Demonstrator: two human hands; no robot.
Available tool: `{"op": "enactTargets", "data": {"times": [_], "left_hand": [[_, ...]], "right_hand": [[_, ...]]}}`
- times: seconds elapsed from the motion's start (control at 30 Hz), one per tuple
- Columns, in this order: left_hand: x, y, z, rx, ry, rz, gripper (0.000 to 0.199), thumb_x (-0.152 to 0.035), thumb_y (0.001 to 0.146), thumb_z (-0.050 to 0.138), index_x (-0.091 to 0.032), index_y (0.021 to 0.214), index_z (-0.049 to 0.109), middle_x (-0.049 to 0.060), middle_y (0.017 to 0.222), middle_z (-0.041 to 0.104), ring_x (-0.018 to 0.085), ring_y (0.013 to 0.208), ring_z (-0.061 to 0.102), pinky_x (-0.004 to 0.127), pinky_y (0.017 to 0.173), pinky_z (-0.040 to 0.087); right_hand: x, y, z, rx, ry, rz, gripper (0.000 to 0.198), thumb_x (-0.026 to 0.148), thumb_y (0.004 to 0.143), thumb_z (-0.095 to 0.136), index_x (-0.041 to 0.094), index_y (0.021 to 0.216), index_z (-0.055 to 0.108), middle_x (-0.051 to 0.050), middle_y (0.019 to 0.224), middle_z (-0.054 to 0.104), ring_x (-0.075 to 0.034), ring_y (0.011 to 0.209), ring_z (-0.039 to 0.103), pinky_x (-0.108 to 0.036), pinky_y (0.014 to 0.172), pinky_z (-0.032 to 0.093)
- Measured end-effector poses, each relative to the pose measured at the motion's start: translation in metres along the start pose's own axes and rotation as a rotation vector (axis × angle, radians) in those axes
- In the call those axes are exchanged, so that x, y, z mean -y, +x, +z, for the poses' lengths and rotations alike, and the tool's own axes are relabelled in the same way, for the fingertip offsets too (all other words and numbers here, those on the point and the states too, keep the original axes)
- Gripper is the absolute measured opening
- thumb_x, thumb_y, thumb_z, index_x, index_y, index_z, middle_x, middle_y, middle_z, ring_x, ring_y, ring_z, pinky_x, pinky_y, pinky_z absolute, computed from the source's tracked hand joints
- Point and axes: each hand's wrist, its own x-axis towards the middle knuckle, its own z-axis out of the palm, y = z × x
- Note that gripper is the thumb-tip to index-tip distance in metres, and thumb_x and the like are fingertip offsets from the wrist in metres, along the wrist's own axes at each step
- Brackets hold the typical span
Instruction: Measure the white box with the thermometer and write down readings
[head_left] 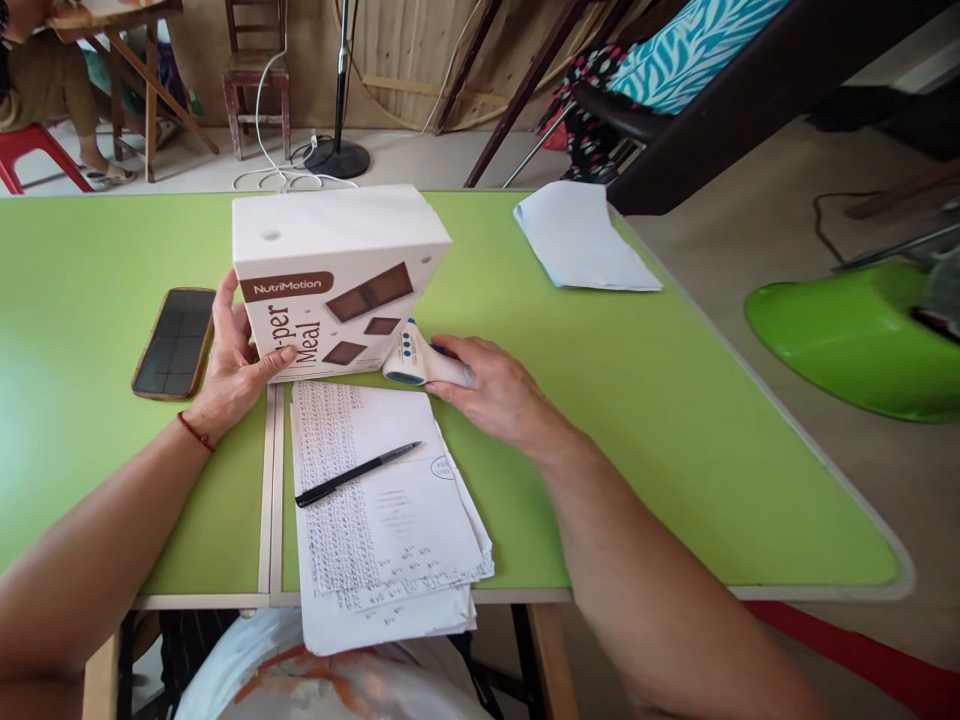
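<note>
the left hand (234, 362) in the head view is half open around the lower left of a white nutrimotion carton (337, 290), thumb pressed on the printed front, fingers reaching along the side; a red cord bracelet (196, 431) circles the wrist behind it. the carton stands to the right of this hand, its front showing brown chocolate-like pieces. just left of the hand lies a smartphone in a brown-edged case (174, 343), screen dark.

the right hand (491, 385) is closed around the handle of a white handheld device with blue dots (424, 362). the device's head points left from the hand, right by the carton's lower right corner; whether they touch i cannot tell.

between the two forearms, nearer the body than either hand, is a stack of written sheets (397, 530), with a black pen (358, 474) lying slantwise across it. beyond the right hand, on the far part of the green table (637, 420), rest folded white papers (581, 240). well to the right of that hand, past the table edge, is a bright green plastic seat (840, 345).
</note>
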Motion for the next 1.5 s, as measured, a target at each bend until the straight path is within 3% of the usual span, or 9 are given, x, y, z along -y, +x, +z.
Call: {"op": "enactTargets", "data": {"times": [0.3,0.4,0.47,0.6,0.8,0.97,1.13,1.27,1.5], "left_hand": [[0.000,0.000,-0.001,0.001,0.017,-0.016,0.108,-0.054,0.076,0.086,-0.038,0.159,0.018,0.011,0.147,0.055,0.035,0.130,0.061,0.049,0.101,0.057],[0.000,-0.002,-0.001,-0.060,0.127,0.022,0.110,-0.050,0.074,0.089,-0.034,0.159,0.021,0.012,0.144,0.056,0.038,0.140,0.051,0.054,0.112,0.049],[0.002,-0.005,-0.002,-0.109,0.259,0.031,0.122,-0.045,0.065,0.096,-0.029,0.160,0.021,0.015,0.141,0.055,0.041,0.146,0.043,0.059,0.119,0.039],[0.012,-0.010,-0.006,-0.101,0.463,-0.036,0.150,-0.043,0.039,0.105,-0.024,0.161,0.019,0.018,0.138,0.055,0.049,0.142,0.042,0.069,0.123,0.020],[0.026,-0.010,-0.008,-0.028,0.546,-0.015,0.159,-0.053,0.022,0.104,-0.025,0.158,0.027,0.020,0.149,0.047,0.055,0.147,0.030,0.070,0.123,0.011],[0.020,-0.010,-0.004,0.014,0.632,-0.059,0.155,-0.057,0.027,0.103,-0.022,0.157,0.027,0.020,0.149,0.046,0.057,0.149,0.025,0.070,0.125,0.002],[-0.004,-0.010,0.010,0.035,0.880,-0.245,0.145,-0.043,0.038,0.102,-0.026,0.158,0.022,0.019,0.153,0.044,0.053,0.147,0.033,0.071,0.124,0.013],[-0.013,-0.009,0.015,0.047,0.919,-0.273,0.145,-0.042,0.040,0.101,-0.026,0.159,0.019,0.019,0.153,0.045,0.051,0.146,0.035,0.071,0.124,0.016],[-0.014,-0.009,0.017,0.057,0.937,-0.295,0.137,-0.043,0.043,0.101,-0.024,0.156,0.026,0.018,0.149,0.049,0.050,0.145,0.037,0.069,0.124,0.017]], "right_hand": [[0.002,-0.002,0.000,0.028,-0.062,-0.068,0.042,0.030,0.086,0.067,0.019,0.126,0.070,-0.016,0.106,0.072,-0.036,0.097,0.066,-0.055,0.086,0.056],[0.012,-0.006,-0.008,-0.081,-0.044,-0.122,0.038,0.026,0.084,0.067,0.015,0.119,0.074,-0.019,0.107,0.070,-0.037,0.100,0.065,-0.058,0.089,0.056],[0.023,-0.010,-0.016,-0.098,0.065,-0.196,0.028,0.026,0.087,0.065,0.017,0.110,0.077,-0.015,0.097,0.071,-0.031,0.091,0.067,-0.050,0.082,0.059],[0.045,-0.023,-0.025,0.219,0.304,-0.395,0.014,0.032,0.091,0.067,0.024,0.095,0.079,-0.004,0.074,0.067,-0.019,0.067,0.061,-0.035,0.062,0.052],[0.055,-0.028,-0.018,0.412,0.141,-0.535,0.020,0.021,0.089,0.063,0.024,0.073,0.073,-0.002,0.064,0.065,-0.017,0.064,0.057,-0.033,0.060,0.040],[0.058,-0.028,-0.015,0.210,0.307,-0.366,0.013,0.016,0.080,0.061,0.024,0.071,0.065,0.004,0.056,0.058,-0.012,0.050,0.049,-0.029,0.049,0.037],[0.073,-0.032,0.000,-0.062,0.636,-0.101,0.007,0.018,0.075,0.062,0.024,0.074,0.060,0.004,0.061,0.061,-0.011,0.051,0.053,-0.026,0.047,0.043],[0.080,-0.032,0.020,-0.109,0.703,-0.091,0.007,0.018,0.076,0.061,0.024,0.074,0.059,0.006,0.060,0.060,-0.009,0.048,0.050,-0.024,0.044,0.040],[0.074,-0.030,0.034,-0.176,0.567,-0.134,0.012,0.019,0.077,0.064,0.024,0.068,0.056,0.006,0.055,0.057,-0.010,0.047,0.048,-0.025,0.046,0.040]]}}
